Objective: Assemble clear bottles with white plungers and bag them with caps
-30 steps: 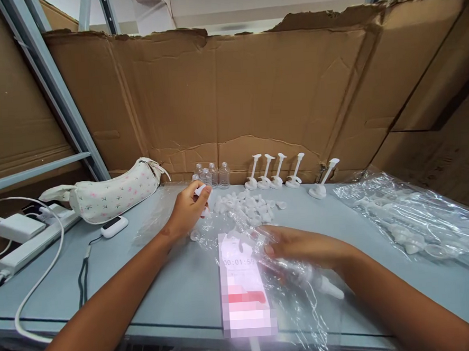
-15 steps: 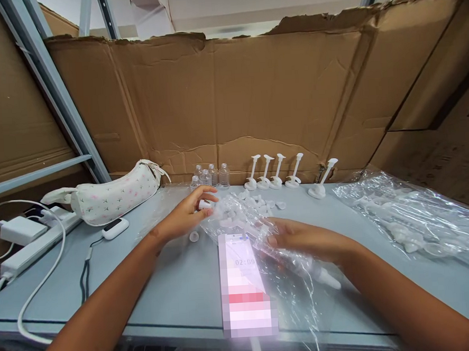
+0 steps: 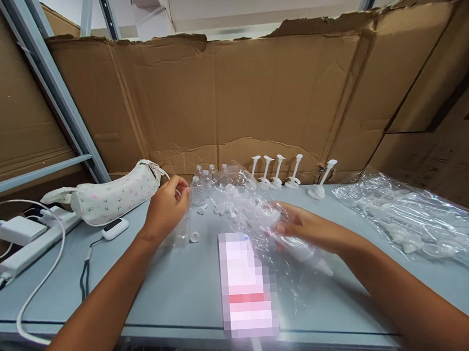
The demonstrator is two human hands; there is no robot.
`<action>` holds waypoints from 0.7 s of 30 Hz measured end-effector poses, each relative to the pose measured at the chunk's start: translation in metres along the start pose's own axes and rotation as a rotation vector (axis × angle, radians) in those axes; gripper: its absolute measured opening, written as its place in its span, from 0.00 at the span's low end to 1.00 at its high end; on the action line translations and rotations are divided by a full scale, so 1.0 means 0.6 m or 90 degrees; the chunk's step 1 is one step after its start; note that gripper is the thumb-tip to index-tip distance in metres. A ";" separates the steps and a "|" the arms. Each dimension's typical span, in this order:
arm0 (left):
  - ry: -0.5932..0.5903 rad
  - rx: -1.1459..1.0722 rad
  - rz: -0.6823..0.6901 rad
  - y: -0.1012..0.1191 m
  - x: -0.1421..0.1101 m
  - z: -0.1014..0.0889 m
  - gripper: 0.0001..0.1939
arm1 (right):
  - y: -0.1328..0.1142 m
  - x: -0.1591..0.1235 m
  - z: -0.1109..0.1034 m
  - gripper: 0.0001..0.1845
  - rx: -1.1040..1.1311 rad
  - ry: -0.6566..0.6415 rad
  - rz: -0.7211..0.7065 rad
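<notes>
My right hand is closed on a crinkled clear plastic bag with small white plastic pieces in it. The bag is raised over the table in front of the small clear bottles, partly covering them. My left hand is closed in a pinch left of the bottles. A strip of clear plastic film hangs under its fingers and seems to be held by them. A small white cap lies on the table below, and a few more white pieces lie near the bottles.
White pump heads stand in a row at the back, one apart. At right lies another clear bag. A lit phone is in front. At left are a patterned pouch, a white device and a power strip.
My left hand has moved left, away from the bag, and the film has gathered beneath it. My right hand has lifted the bag slightly; its far end now rises before the bottles.
</notes>
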State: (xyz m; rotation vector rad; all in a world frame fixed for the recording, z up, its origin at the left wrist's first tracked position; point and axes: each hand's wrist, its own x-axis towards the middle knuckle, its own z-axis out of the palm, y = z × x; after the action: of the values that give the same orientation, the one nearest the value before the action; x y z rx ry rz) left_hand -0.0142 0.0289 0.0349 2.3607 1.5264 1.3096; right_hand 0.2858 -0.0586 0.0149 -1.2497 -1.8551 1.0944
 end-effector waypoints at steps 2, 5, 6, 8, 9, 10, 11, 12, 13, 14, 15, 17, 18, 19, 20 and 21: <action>-0.171 0.068 -0.028 -0.006 -0.002 -0.006 0.09 | -0.005 -0.003 -0.005 0.39 -0.007 -0.012 0.004; -0.408 0.117 -0.009 -0.012 -0.009 -0.005 0.11 | -0.011 -0.004 -0.006 0.38 0.008 -0.014 -0.003; -0.462 0.125 0.005 -0.013 -0.011 -0.002 0.12 | -0.012 -0.005 -0.006 0.38 0.008 -0.011 -0.006; -0.525 0.139 0.033 -0.014 -0.015 0.006 0.12 | -0.014 -0.005 -0.004 0.38 0.009 -0.017 -0.004; -0.534 0.143 0.044 -0.015 -0.016 0.011 0.10 | -0.015 -0.005 -0.003 0.38 0.010 -0.022 -0.003; -0.534 0.145 0.053 -0.015 -0.017 0.017 0.09 | -0.017 -0.005 -0.003 0.38 0.010 -0.022 -0.005; -0.525 0.147 0.061 -0.015 -0.018 0.022 0.09 | -0.018 -0.005 -0.002 0.37 0.010 -0.018 -0.009; -0.510 0.146 0.070 -0.015 -0.019 0.028 0.10 | -0.019 -0.006 -0.002 0.37 0.009 -0.013 -0.015; -0.492 0.142 0.080 -0.016 -0.019 0.035 0.11 | -0.019 -0.006 -0.002 0.37 0.009 -0.011 -0.019; -0.471 0.134 0.090 -0.015 -0.020 0.042 0.12 | -0.018 -0.006 -0.002 0.37 0.011 -0.013 -0.023; -0.445 0.126 0.104 -0.015 -0.020 0.048 0.13 | -0.017 -0.005 -0.002 0.37 0.016 -0.016 -0.027; -0.393 0.106 0.134 -0.013 -0.022 0.063 0.16 | -0.014 -0.004 -0.001 0.36 0.027 -0.012 -0.027; -0.373 0.098 0.146 -0.011 -0.023 0.069 0.18 | -0.012 -0.003 -0.001 0.35 0.033 0.000 -0.024; -0.358 0.090 0.155 -0.009 -0.023 0.076 0.20 | -0.010 -0.002 0.000 0.34 0.039 0.013 -0.020; -0.349 0.082 0.163 -0.007 -0.023 0.082 0.22 | -0.009 -0.001 0.001 0.33 0.046 0.020 -0.014; -0.347 0.073 0.168 -0.005 -0.022 0.087 0.24 | -0.009 0.000 0.002 0.33 0.051 0.019 -0.007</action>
State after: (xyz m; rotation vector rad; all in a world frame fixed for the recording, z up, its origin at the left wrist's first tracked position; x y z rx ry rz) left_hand 0.0161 0.0408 -0.0083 2.7464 1.1801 0.5254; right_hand 0.2825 -0.0603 0.0191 -1.2029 -1.7766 1.1267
